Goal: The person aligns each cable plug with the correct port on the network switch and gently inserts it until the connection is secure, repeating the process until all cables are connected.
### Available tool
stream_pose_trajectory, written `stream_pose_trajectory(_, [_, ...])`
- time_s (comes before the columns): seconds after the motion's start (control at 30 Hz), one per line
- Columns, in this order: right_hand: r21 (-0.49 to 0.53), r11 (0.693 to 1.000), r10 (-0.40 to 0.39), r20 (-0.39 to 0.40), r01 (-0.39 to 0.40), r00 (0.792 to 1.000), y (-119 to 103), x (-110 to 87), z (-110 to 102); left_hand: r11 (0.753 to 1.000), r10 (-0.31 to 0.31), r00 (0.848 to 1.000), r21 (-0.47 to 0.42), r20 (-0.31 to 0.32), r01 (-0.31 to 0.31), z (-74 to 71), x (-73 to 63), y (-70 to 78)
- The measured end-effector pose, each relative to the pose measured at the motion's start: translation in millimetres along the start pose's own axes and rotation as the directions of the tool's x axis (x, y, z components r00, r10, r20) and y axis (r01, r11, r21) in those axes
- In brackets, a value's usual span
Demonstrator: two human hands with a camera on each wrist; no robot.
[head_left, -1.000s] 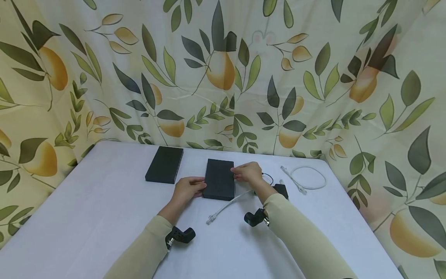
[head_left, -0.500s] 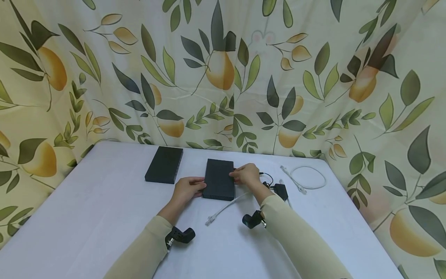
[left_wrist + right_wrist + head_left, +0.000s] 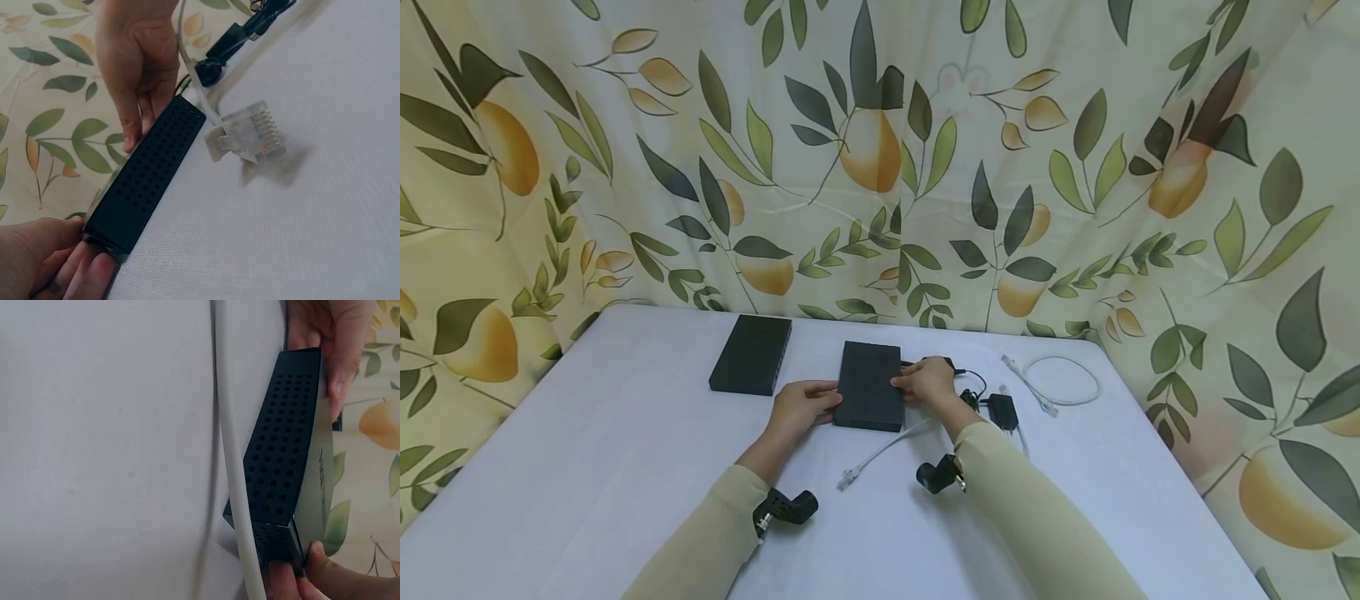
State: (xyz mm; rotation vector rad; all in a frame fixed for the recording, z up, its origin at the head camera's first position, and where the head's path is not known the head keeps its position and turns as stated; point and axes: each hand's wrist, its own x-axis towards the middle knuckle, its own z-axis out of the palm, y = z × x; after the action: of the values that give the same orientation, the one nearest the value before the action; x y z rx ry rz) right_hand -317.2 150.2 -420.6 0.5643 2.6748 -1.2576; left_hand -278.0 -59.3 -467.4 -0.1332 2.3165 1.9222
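While left hand and right hand pinch its 9 and 3 o'clock edges, slim black rectangular box looks mid-positioning

On or just above white cloth-like surface; can't tell. Next move likely calls for even grip, avoiding clear-plastic plug at 6.

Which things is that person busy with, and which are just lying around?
Busy with:
middle black box, held by the left grip and right grip

Probably just lying around:
other black box
nearer white cable
looped white cable
black adapter
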Motion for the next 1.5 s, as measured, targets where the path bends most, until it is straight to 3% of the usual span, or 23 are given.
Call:
stream_pose_trajectory(0.23, [-0.091,0.996,-0.012,0.006,0.013,1.000,-6.4,2.5,-0.7,1.000,-0.014,1.000,0.004,0.004,0.014,-3.8,-0.7,1.0])
stream_pose_trajectory(0.43, [-0.064,0.998,0.022,0.024,-0.021,0.999,-7.5,3.5,-3.0,0.998,-0.003,1.000,0.066,0.000,0.003,-10.9,-6.5,4.6])
stream_pose_trajectory(0.57, [-0.043,0.998,0.046,0.034,-0.044,0.998,-7.7,3.7,-4.2,0.993,0.007,0.997,0.119,0.073,-0.016,-11.2,-13.9,9.7])
stream_pose_trajectory(0.73, [-0.038,0.998,0.052,0.046,-0.050,0.998,-6.7,5.0,-4.4,0.984,-0.007,0.985,0.179,0.175,-0.025,-1.4,-24.0,14.3])
stream_pose_trajectory(0.9, [-0.039,0.998,0.050,0.042,-0.048,0.998,-6.6,6.3,-4.0,0.964,0.018,0.971,0.253,0.237,-0.080,13.4,-31.7,11.2])
stream_pose_trajectory(1.13, [-0.034,0.998,0.061,0.044,-0.060,0.997,-8.1,5.0,-3.9,0.915,0.109,0.971,0.360,0.213,-0.182,27.5,-40.0,8.5])
stream_pose_trajectory(1.5, [-0.014,0.998,0.054,0.048,-0.054,0.997,-8.6,1.8,-5.3,0.877,0.177,0.956,0.403,0.235,-0.261,39.3,-47.7,11.5])
